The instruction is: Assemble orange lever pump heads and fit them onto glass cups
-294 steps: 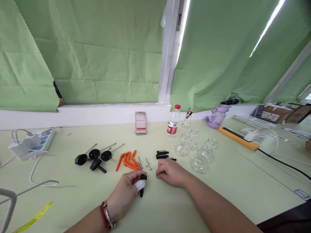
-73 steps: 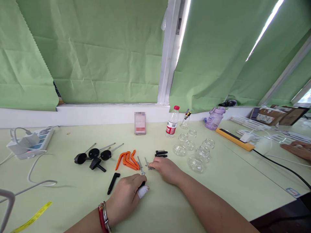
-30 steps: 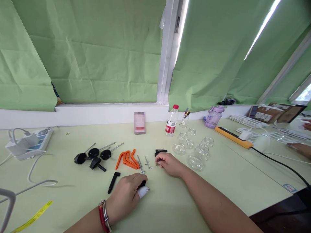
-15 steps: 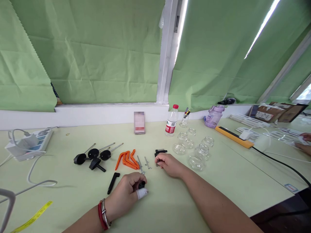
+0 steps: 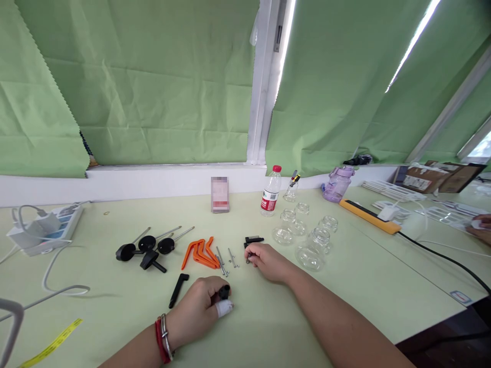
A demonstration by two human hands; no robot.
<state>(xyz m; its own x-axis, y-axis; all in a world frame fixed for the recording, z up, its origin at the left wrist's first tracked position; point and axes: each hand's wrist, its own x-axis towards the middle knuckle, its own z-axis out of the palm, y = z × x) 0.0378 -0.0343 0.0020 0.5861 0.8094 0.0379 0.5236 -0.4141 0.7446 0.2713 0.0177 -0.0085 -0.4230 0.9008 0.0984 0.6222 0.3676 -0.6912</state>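
My left hand, with white tape on the thumb, is closed around a black plastic part whose hollow round end faces up. Most of that part is hidden in the palm. My right hand pinches a small dark coil that looks like a spring, just above the table. Beside its fingertips lie black parts with springs on them, partly covered by the hand. Several metal bolts and small nuts are between the hands. A black crank-shaped piece rests left of my left hand.
Orange angled handles and black round caps with metal rods lie to the left. Several glass jars stand right, near a water bottle. Beyond are an orange power strip and another person's hand.
My right hand has drawn back from beside the bolts to the black spring parts, holding the small coil. My left hand has turned the black part so its hollow end shows. The crank-shaped piece was set down earlier.
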